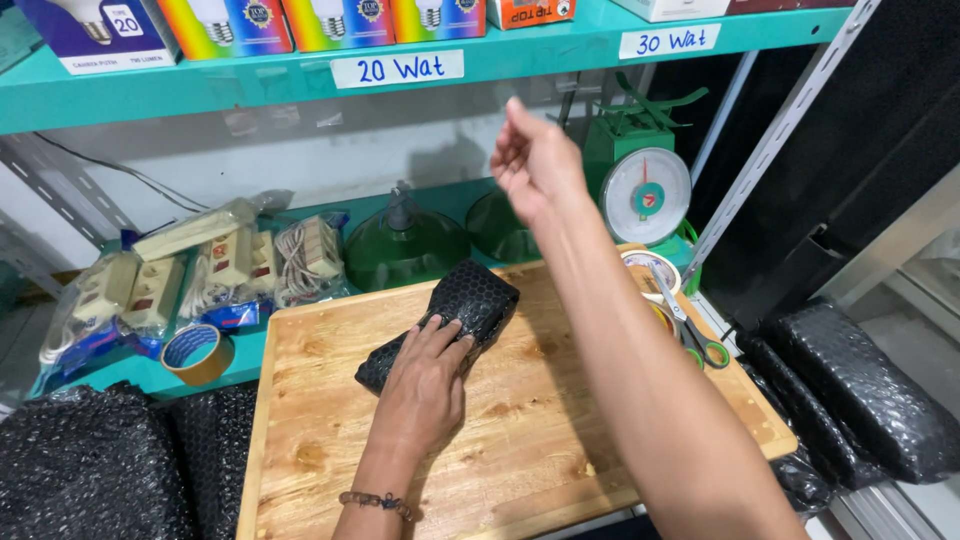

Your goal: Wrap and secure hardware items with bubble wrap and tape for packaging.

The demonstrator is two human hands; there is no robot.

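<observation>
A small parcel wrapped in black bubble wrap (470,300) lies on a wooden board (520,440). My left hand (425,385) rests flat on the parcel's near end and presses it down. My right hand (530,160) is raised in the air above the board's far edge, in front of the shelf, with its fingers loosely curled and nothing visible in it. A roll of tape (648,272) and scissors with green handles (695,335) lie at the board's right side.
A green weighing scale (640,180) and two green lamp shades (405,250) stand behind the board. Bagged beige sockets (180,280) and a brown tape roll (197,352) lie left. Black bubble-wrapped bundles (860,390) sit right and at lower left (90,460). Bulb boxes (230,25) fill the teal shelf.
</observation>
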